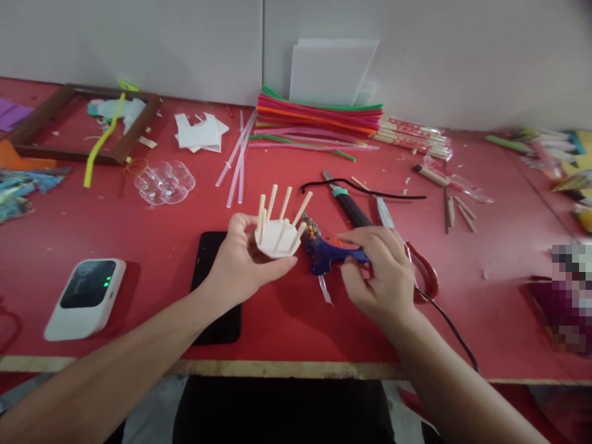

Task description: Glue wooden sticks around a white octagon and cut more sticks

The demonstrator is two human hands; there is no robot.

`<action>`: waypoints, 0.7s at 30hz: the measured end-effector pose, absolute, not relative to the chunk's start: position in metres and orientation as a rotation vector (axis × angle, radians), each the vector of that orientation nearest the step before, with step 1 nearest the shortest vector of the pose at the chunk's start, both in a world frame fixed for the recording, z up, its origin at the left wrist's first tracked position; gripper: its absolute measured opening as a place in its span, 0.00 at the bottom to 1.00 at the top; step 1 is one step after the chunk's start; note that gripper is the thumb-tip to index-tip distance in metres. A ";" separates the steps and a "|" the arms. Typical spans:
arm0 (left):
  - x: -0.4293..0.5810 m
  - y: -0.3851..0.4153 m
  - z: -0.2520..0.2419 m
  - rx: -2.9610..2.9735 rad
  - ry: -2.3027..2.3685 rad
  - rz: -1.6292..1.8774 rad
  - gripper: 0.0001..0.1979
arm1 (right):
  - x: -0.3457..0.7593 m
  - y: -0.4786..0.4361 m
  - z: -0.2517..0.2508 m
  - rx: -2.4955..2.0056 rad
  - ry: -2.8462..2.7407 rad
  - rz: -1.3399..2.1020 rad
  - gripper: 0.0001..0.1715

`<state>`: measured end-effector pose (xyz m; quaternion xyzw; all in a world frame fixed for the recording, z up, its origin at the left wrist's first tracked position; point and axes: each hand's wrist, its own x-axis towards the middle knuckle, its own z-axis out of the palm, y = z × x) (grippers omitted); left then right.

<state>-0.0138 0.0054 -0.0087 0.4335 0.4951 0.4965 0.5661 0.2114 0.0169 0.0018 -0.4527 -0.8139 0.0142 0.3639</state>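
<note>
My left hand (245,265) is closed on a white octagonal base (278,239), thumb along its near edge and fingers at its far left side. Several short wooden sticks (285,203) stand upright around the rim, some leaning outward. To the right, a blue glue gun (326,254) lies on the table, its tip crusted with coloured bits and a clear glue stick (325,290) poking out. Over its handle is my right hand (382,268), thumb and forefinger apart on either side; any contact with the handle is unclear.
A black phone (217,327) lies beneath my left wrist; a white device (86,299) sits farther left. Behind the glue gun are a dark-handled tool (351,206) and red-handled scissors (425,271). Colourful pipe cleaners (319,117), a clear palette (164,183) and a brown frame (69,151) occupy the back.
</note>
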 end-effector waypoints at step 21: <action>-0.011 -0.005 -0.004 1.466 1.318 0.968 0.30 | 0.194 0.006 0.016 -0.743 -1.943 0.303 0.23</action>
